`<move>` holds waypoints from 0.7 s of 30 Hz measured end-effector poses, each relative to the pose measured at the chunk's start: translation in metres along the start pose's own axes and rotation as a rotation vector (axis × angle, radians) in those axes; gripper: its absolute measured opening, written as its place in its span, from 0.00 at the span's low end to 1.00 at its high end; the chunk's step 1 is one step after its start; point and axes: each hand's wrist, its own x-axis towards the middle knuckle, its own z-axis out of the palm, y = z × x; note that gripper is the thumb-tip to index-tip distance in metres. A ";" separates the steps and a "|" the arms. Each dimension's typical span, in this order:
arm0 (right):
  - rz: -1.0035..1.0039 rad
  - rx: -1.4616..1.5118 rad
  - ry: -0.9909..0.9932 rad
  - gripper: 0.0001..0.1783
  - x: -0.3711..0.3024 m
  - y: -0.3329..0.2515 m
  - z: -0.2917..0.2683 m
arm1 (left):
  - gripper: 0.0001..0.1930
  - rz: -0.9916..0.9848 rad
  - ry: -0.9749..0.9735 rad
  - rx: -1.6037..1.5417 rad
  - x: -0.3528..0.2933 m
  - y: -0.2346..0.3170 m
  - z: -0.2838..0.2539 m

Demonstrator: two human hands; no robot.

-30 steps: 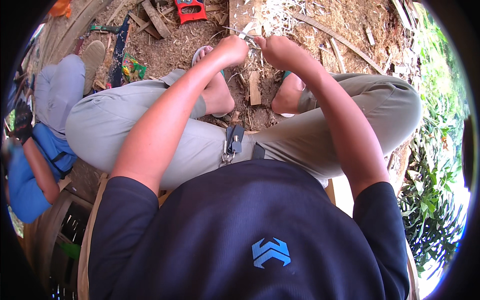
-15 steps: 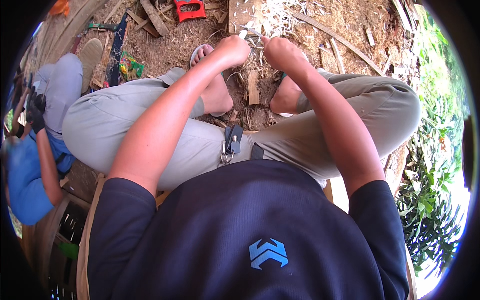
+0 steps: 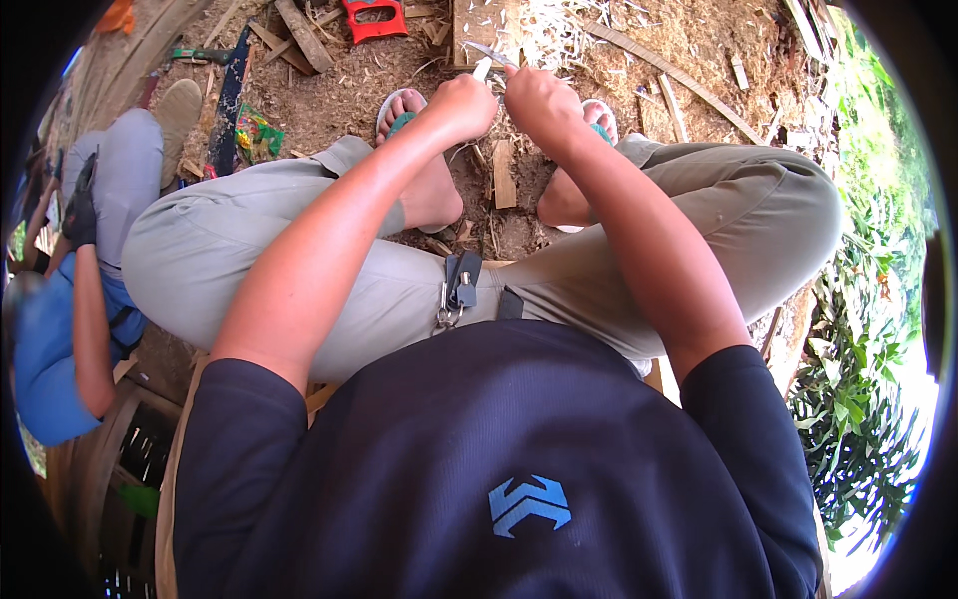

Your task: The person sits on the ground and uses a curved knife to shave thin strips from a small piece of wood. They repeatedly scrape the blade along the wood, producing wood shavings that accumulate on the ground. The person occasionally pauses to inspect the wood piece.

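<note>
My left hand (image 3: 464,108) is closed around a pale whittled piece of wood (image 3: 483,69), whose light tip sticks out past the fingers. My right hand (image 3: 540,100) grips a knife, with the handle hidden in the fist. Its thin blade (image 3: 486,51) points up and to the left, near the tip of the wood; whether the two touch I cannot tell. Beyond both hands lies a wooden board (image 3: 486,20) strewn with pale shavings. My hands are close together, above and between my sandalled feet.
A red-handled saw (image 3: 376,18) lies beyond my left foot. Another saw blade (image 3: 230,105) and a green-handled tool (image 3: 203,55) lie farther left. Wood offcuts (image 3: 504,175) and shavings cover the ground. At the left sits another person in blue with a dark glove (image 3: 80,215).
My right hand has moved left, closer to my left hand, and the knife blade now reaches farther left past the wood's tip. The other person's gloved hand has shifted.
</note>
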 end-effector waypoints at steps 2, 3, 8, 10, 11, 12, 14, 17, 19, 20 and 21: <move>0.019 -0.006 0.008 0.28 0.005 0.002 0.006 | 0.19 0.004 -0.012 0.020 0.000 0.001 0.000; 0.040 0.033 0.015 0.29 0.008 -0.001 0.005 | 0.17 0.001 -0.013 0.054 0.003 -0.002 0.002; -0.045 0.011 0.032 0.30 0.017 0.004 0.009 | 0.18 -0.052 -0.002 0.039 0.012 -0.007 0.007; -0.096 0.012 0.052 0.30 0.020 0.011 0.011 | 0.20 -0.011 0.029 0.044 0.010 -0.007 0.006; -0.122 0.011 0.062 0.30 0.023 0.015 0.011 | 0.21 0.010 0.045 0.046 0.010 -0.007 0.005; -0.128 0.052 0.010 0.30 0.021 0.016 0.005 | 0.22 0.082 -0.016 0.171 0.008 -0.007 -0.001; -0.109 0.071 0.051 0.29 0.020 0.018 0.006 | 0.21 -0.077 0.044 0.028 0.005 0.003 -0.004; -0.048 0.091 0.002 0.28 0.011 0.019 0.006 | 0.21 -0.096 0.055 0.021 0.009 -0.005 0.002; -0.034 0.085 -0.011 0.27 0.003 0.018 0.000 | 0.21 -0.116 0.053 -0.005 0.010 -0.008 0.005; -0.041 0.076 0.002 0.27 0.000 0.015 -0.002 | 0.21 -0.119 0.051 -0.004 0.011 -0.010 0.006; -0.042 0.068 0.017 0.27 -0.001 0.015 -0.003 | 0.21 -0.116 0.046 -0.001 0.013 -0.010 0.006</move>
